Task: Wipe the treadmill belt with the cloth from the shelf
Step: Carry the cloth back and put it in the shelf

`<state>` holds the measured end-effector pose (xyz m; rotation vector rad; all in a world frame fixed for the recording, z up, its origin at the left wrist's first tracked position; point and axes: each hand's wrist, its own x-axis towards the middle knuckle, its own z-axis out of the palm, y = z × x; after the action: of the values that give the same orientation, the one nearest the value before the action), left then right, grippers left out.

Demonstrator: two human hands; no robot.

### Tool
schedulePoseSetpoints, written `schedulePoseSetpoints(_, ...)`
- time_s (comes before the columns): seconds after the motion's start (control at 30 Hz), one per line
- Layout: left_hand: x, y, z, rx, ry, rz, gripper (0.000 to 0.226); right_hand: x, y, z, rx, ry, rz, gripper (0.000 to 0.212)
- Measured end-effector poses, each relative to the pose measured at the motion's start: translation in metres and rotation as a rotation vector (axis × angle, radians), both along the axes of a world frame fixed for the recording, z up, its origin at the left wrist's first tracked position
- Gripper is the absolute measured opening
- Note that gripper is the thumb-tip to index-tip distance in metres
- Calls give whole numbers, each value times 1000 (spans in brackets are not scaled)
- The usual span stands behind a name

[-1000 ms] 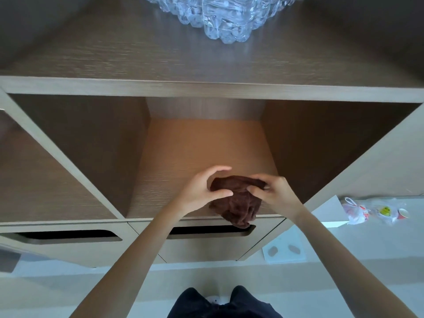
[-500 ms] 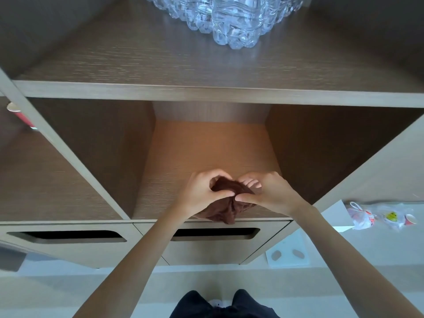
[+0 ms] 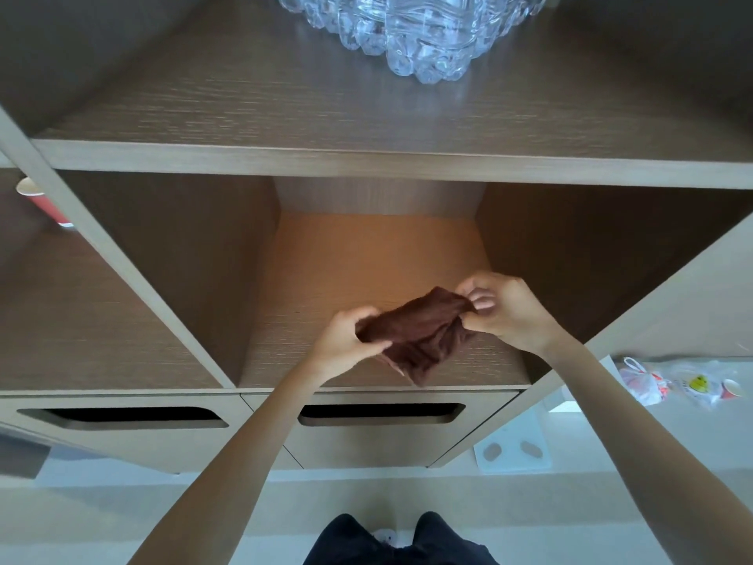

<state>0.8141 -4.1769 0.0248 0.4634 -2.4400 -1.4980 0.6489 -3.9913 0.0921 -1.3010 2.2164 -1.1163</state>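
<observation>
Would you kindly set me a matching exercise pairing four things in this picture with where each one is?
Things:
1. dark brown cloth
2. clear ribbed plastic bottles
3. red paper cup
4. white plastic bag

Places:
A. on the floor, far right
B. in the left compartment
C. gripped by the left hand and right hand
D. on the upper shelf board

Pairs: 1-C, 2-D, 3-B, 4-A.

Nothing legible shows: no words, brand names or numbers. The only printed mark is a round yellow sticker (image 3: 700,383) with dark marks, on a clear plastic bag (image 3: 711,371) at about four o'clock. It is too small and blurred to read.
</observation>
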Motion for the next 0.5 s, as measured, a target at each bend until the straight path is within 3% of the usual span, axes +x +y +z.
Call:
schedulePoseSetpoints(0.1,-14,-9,13,-579,288,127,40,-16,3,-21,-85,329,-38,36)
schedulePoseSetpoints(0.17,-19,-10,12,-813,347,62,42,-25,10,-43,-32,472,10,40)
schedulePoseSetpoints(0.3,-11,-7,-40,-819,49,-310,43,-22,36,-81,300,515,79,46)
schedulePoseSetpoints(0.43,-4,5,-59,-699,133,-201,40,3,37,-87,89,451,-5,22)
schedulePoseSetpoints(0.5,-19,15,-50,-732,130,-179,43,16,17,-84,29,405,-49,23)
